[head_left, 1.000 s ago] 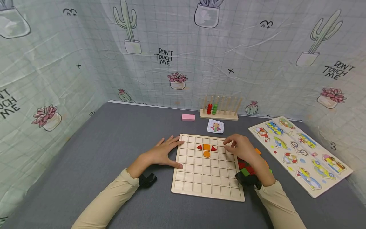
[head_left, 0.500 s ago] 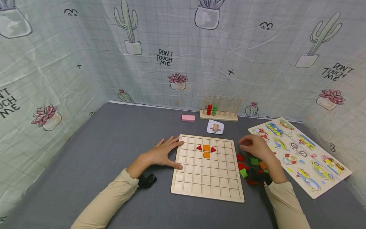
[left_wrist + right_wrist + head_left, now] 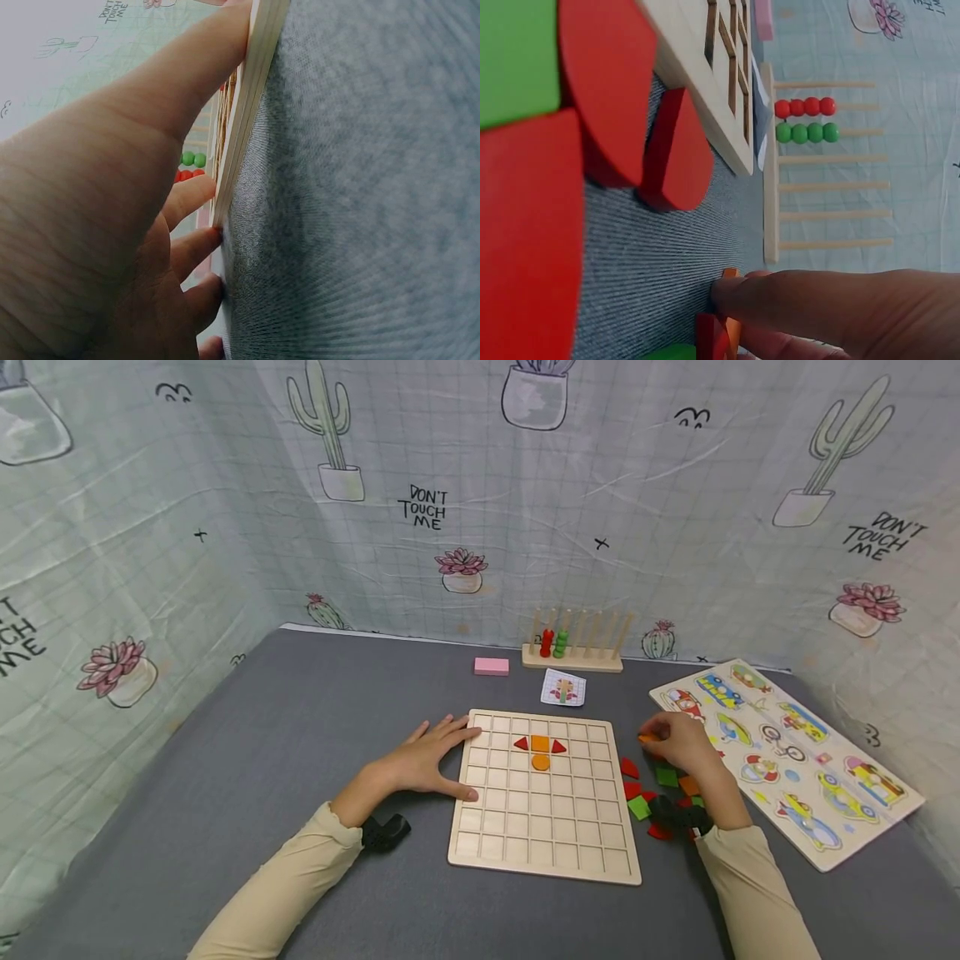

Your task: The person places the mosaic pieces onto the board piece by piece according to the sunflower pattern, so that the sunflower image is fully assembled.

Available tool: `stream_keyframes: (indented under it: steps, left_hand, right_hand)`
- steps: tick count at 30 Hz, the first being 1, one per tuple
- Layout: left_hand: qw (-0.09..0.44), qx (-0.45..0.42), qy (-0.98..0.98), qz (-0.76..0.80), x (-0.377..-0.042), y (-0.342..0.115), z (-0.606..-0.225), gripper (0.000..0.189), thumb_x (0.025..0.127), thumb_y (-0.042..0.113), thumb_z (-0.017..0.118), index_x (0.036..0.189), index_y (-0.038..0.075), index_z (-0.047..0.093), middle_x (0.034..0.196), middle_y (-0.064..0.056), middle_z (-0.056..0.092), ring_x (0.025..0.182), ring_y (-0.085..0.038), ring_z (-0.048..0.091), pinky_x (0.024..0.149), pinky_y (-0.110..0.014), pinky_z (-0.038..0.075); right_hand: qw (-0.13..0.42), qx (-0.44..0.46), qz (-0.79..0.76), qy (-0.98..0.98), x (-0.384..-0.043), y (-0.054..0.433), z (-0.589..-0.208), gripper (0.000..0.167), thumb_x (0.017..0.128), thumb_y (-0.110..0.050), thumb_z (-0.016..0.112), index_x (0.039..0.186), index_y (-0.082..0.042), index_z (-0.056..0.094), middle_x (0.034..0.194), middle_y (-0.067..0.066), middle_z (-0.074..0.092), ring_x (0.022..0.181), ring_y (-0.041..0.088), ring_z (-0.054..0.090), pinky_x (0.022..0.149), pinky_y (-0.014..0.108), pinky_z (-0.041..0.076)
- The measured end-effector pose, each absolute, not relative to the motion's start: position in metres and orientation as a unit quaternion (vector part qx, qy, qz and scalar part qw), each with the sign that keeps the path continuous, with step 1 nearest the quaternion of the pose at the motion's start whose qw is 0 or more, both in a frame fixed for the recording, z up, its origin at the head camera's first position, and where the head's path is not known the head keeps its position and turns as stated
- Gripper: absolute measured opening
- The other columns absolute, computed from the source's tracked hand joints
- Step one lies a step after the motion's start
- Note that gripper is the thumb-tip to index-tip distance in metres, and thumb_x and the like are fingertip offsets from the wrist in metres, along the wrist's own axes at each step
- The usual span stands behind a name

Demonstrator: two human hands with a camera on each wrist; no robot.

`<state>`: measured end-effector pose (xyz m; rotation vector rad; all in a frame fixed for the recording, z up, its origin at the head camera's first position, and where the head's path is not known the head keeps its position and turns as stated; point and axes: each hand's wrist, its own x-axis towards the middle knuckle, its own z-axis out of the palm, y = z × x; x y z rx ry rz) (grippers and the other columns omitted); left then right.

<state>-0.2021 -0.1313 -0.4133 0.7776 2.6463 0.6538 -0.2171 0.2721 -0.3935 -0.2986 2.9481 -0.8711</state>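
My left hand (image 3: 423, 760) lies with fingers spread along the left edge of a wooden grid board (image 3: 525, 827), thumb and index fingertip over its rim. On the board are an orange square (image 3: 540, 743), an orange round piece (image 3: 541, 762) and two red triangles, one of them the right triangle (image 3: 558, 747). To the right of the board, my right hand (image 3: 682, 743) pinches an orange piece (image 3: 647, 738), its shape mostly hidden by the fingers. In the right wrist view, a red piece (image 3: 712, 336) stands close beside that orange piece.
Several loose red and green pieces, such as a green square (image 3: 639, 807), lie right of the board. A picture puzzle board (image 3: 806, 802) is at far right. Behind are a pattern card (image 3: 573, 697), a pink block (image 3: 491, 667) and a bead rack (image 3: 592, 662).
My right hand has moved right, from over the board's upper right corner to the loose pieces, and has taken hold of an orange piece. The left hand stays put.
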Motion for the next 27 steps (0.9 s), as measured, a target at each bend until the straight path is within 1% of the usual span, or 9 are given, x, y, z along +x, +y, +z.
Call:
stream_keyframes:
  steps: [5, 11, 15, 21, 27]
  left_hand:
    - [0.150, 0.273, 0.923, 0.229, -0.202, -0.131, -0.413, 0.101, 0.076, 0.057, 0.077, 0.155, 0.021, 0.028, 0.164, -0.006, 0.013, 0.151, -0.029, 0.004, 0.118, -0.056, -0.001]
    - [0.151, 0.276, 0.921, 0.229, -0.202, -0.132, -0.413, 0.100, 0.076, 0.056, 0.077, 0.155, 0.020, 0.028, 0.164, -0.006, 0.013, 0.151, -0.030, 0.004, 0.118, -0.056, -0.001]
    - [0.150, 0.277, 0.921, 0.228, -0.201, -0.131, -0.412, 0.100, 0.077, 0.056, 0.077, 0.155, 0.019, 0.028, 0.164, -0.006, 0.014, 0.151, -0.030, 0.004, 0.118, -0.056, -0.001]
    - [0.151, 0.278, 0.920, 0.230, -0.201, -0.131, -0.411, 0.100, 0.076, 0.055, 0.077, 0.155, 0.019, 0.028, 0.164, -0.007, 0.014, 0.151, -0.030, 0.004, 0.118, -0.056, -0.001]
    - [0.149, 0.278, 0.921, 0.231, -0.201, -0.131, -0.411, 0.100, 0.076, 0.055, 0.077, 0.155, 0.019, 0.028, 0.163, -0.007, 0.014, 0.151, -0.031, 0.004, 0.118, -0.057, -0.001]
  right_hand:
    - [0.027, -0.100, -0.284, 0.953, -0.219, 0.272, -0.395, 0.019, 0.084, -0.002, 0.069, 0.099, 0.010, 0.068, 0.097, 0.026, 0.067, 0.082, 0.032, 0.058, 0.070, 0.039, 0.047]
    - [0.014, -0.121, -0.275, 0.954, -0.220, 0.270, -0.397, 0.018, 0.084, -0.002, 0.069, 0.099, 0.008, 0.069, 0.095, 0.024, 0.068, 0.078, 0.027, 0.056, 0.067, 0.035, 0.043]
    - [0.004, -0.136, -0.277, 0.951, -0.219, 0.267, -0.396, 0.016, 0.085, -0.003, 0.069, 0.099, 0.005, 0.070, 0.094, 0.022, 0.068, 0.078, 0.026, 0.057, 0.067, 0.035, 0.045]
    - [0.000, -0.166, -0.294, 0.941, -0.215, 0.257, -0.388, 0.015, 0.087, -0.003, 0.070, 0.100, 0.003, 0.070, 0.100, 0.020, 0.067, 0.085, 0.030, 0.059, 0.073, 0.041, 0.049]
    - [0.026, -0.203, -0.286, 0.936, -0.210, 0.243, -0.377, 0.014, 0.087, 0.000, 0.068, 0.100, 0.004, 0.070, 0.101, 0.019, 0.066, 0.086, 0.032, 0.059, 0.073, 0.044, 0.051]
